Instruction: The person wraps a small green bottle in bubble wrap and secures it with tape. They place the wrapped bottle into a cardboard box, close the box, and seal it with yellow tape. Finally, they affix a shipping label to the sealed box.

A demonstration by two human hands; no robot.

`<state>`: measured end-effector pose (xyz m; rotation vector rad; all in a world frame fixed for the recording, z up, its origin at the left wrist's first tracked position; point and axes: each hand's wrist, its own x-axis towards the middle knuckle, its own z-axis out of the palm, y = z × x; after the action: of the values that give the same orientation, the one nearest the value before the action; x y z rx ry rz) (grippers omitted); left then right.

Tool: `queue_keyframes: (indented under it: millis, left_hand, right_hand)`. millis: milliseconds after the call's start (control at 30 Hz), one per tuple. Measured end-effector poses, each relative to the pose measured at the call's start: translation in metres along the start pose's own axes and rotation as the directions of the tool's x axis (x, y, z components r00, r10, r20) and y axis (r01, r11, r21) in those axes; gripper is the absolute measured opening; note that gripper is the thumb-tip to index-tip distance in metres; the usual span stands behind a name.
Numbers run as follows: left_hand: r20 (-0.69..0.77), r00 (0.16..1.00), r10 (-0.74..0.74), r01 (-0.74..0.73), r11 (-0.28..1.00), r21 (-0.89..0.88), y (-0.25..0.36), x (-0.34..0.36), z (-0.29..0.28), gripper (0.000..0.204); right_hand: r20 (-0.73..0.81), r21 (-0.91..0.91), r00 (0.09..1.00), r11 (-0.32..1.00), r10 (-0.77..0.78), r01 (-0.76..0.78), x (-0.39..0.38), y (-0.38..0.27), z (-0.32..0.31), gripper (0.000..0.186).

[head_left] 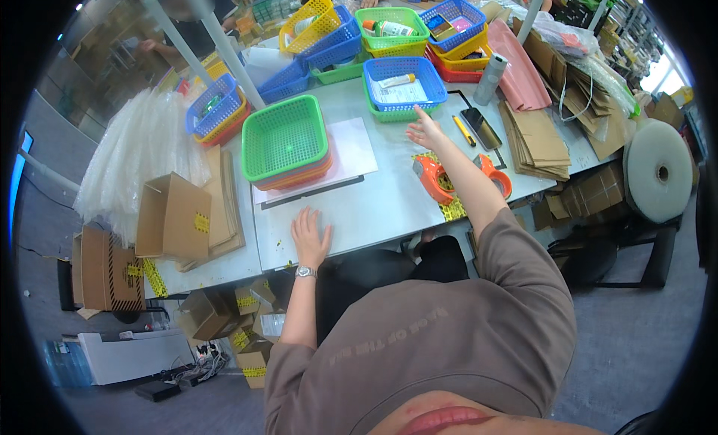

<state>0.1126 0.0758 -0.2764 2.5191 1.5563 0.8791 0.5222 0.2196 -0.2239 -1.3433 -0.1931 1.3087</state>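
Note:
My left hand (pixel 310 237) lies on the white table (pixel 351 225) near its front edge, fingers spread and nothing in them. Just beyond it stands a stack of plastic baskets with a green basket (pixel 284 145) on top, resting partly over white paper (pixel 355 139). My right hand (pixel 425 130) reaches toward the front of a blue basket (pixel 404 106); its fingers are stretched out and hold nothing. I cannot tell whether a fingertip touches the rim. In that basket are a printed sheet (pixel 393 93) and a small yellow-and-white tube (pixel 396 81).
Orange tape dispensers (pixel 432 179) sit beneath my right forearm. Nearby lie a yellow cutter (pixel 464 131), a phone (pixel 481 128) and a grey bottle (pixel 491 80). Flat cardboard (pixel 532 143) is at right; an open carton (pixel 173 218) and bubble wrap (pixel 138 154) are at left. More filled baskets (pixel 393 27) line the back.

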Motion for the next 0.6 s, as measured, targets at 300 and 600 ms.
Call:
queue_keyframes:
  millis: [300,600]
  left_hand:
    - [-0.011,0.996,-0.090,0.089,0.996,-0.031,-0.007,-0.007,0.004,0.055]
    - [-0.065,0.995,-0.079,0.074,0.994,-0.078,-0.012,-0.010,0.008,0.050]
  right_hand:
    - [-0.081,-0.290,0.990,0.953,-0.114,0.086,0.040,-0.026,0.030,0.057]
    - [0.051,0.071,0.963,0.963,-0.264,0.260,0.013,-0.069,0.038,0.027]
